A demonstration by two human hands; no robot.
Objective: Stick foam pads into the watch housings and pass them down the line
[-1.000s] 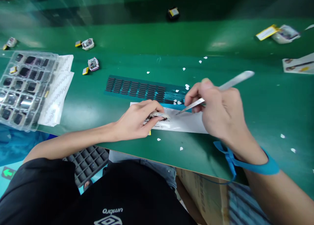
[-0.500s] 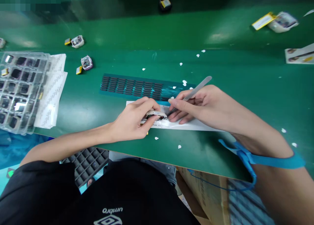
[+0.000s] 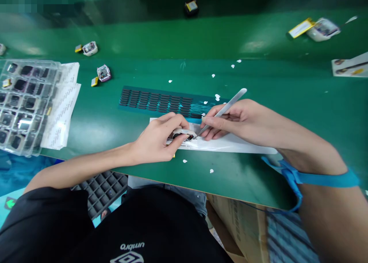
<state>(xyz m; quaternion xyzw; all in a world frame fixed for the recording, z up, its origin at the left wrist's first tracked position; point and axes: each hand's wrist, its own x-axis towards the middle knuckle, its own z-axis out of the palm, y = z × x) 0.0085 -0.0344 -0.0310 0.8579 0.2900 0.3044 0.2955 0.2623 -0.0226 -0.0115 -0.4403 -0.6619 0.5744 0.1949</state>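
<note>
Tweezers barely shifted, right hand gripping 1, left hand pinching 1 casing

Clear compartment tray beside paper sheets; small devices farther back.

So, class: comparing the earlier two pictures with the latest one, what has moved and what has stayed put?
The right hand swung its tweezers down and leftward, bringing the tip onto the small white part pinched by the left hand. The grip on both is unchanged. The left hand, white strip, dark pad sheet and tray stayed as they were.
</note>
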